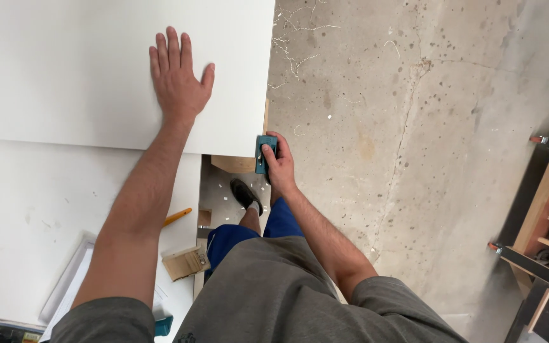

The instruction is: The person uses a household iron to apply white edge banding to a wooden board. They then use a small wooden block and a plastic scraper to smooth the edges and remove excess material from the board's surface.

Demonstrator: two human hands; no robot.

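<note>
Left hand (pixel 178 76) flat, fingers spread, upper left, pinning white panel (pixel 65 70) steady | right hand (pixel 279 162) gripping teal tool (pixel 263 152) at panel's lower right corner, centre frame | I see pencil (pixel 177 217) below.

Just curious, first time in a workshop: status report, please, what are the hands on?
Left hand flat on white panel. Right hand gripping teal tool at panel's corner edge. Nothing in the way; pencil and brush lie apart.
</note>
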